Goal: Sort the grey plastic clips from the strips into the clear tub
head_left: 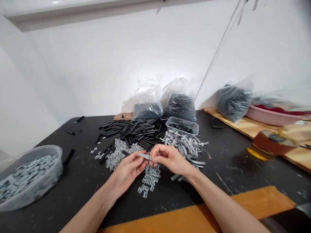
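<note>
2 bare hands meet low over a black table (pixel 82 191), with a short grey strip (pixel 145 156) pinched between them. The left hand (pixel 127 171) has its fingers curled closed and its thumb pressed on one end of the strip. The right hand (pixel 171 158) grips the other end between thumb and bent fingers, so the 2 sets of fingertips nearly touch. The strip sits level in the air, just above a small heap of grey clips (pixel 150 179) that lies right under the hands. More grey clips (pixel 118 154) spread to the left of the hands, running into a big pile of black tubes (pixel 136 131). To the right, a tangle of long grey strips (pixel 186 149) lies just beside the right hand. Behind it stands a clear plastic box (pixel 182 127) holding black pieces. Further left, a round clear tub (pixel 29 178) is full of grey clips, with a loose black tube (pixel 68 157) touching its side. 3 clear plastic bags (pixel 179 105) of dark pieces stand along the back. On a wooden board (pixel 243 124) at the right sit a pink basin (pixel 272 116) and, nearer, a blurred glass jar (pixel 272 145).
</note>
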A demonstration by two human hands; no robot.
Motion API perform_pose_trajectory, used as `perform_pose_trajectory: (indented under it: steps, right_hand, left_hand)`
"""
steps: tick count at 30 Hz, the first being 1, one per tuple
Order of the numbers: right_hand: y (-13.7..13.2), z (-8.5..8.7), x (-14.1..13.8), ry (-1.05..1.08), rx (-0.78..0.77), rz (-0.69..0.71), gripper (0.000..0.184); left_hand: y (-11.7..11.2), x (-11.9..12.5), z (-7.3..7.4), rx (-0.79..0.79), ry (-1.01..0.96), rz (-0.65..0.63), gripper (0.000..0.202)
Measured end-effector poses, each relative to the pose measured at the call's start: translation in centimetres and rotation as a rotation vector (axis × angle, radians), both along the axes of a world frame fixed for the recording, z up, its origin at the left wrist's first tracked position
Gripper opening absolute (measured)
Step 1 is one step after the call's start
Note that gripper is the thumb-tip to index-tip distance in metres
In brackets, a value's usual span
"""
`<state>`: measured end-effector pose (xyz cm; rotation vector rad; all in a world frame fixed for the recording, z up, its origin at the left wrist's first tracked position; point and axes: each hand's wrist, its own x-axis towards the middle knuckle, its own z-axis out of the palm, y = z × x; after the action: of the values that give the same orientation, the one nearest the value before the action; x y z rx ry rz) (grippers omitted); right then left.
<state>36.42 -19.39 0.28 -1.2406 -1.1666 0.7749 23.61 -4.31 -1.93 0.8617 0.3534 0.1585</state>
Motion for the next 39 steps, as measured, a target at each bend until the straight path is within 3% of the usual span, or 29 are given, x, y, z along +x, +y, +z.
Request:
perform_pose_trajectory:
  steps: [3, 10, 17, 20, 25, 27, 33, 39]
  right_hand:
    - [0.0, 0.1, 0.1, -0.101, 0.03, -0.037, 0.01]
    - [0.1, 0.1, 0.0, -0.356, 0.093, -0.126, 0.007]
    - [0.6, -0.7, -0.1, -0.41, 0.072, -0.225, 0.008]
    - [0.7, -0.9, -0.1, -0.324, 0.056, -0.203, 0.011]
    - [0.8, -0.8, 0.3, 0.128, 0.012, -0.109, 0.03]
    - [0.8, -0.9, 0.5, 0.217, -0.018, -0.054, 0.036]
    - [0.7, -1.6, 1.1, 0.285, -0.098, -0.026, 0.038]
    - [0.6, -1.4, 1.2, 0.157, -0.083, -0.042, 0.025]
  left_hand:
    - [-0.7, 0.0, -0.2, -0.043, -0.025, -0.083, 0.007]
    - [-1.1, -0.3, -0.2, -0.102, -0.09, -0.076, 0.004]
    - [-1.4, -0.1, 0.1, 0.17, -0.108, 0.011, 0.014]
    - [-1.2, 0.0, 0.1, 0.192, -0.102, 0.017, 0.018]
    - [-0.6, -0.2, 0.3, 0.199, -0.069, 0.014, 0.019]
    - [-0.5, -0.3, 0.3, 0.23, -0.067, -0.024, 0.02]
    - [-0.3, -0.3, 0.4, 0.343, -0.047, -0.066, 0.017]
    - [-0.4, -0.2, 0.3, 0.537, 0.038, -0.05, 0.018]
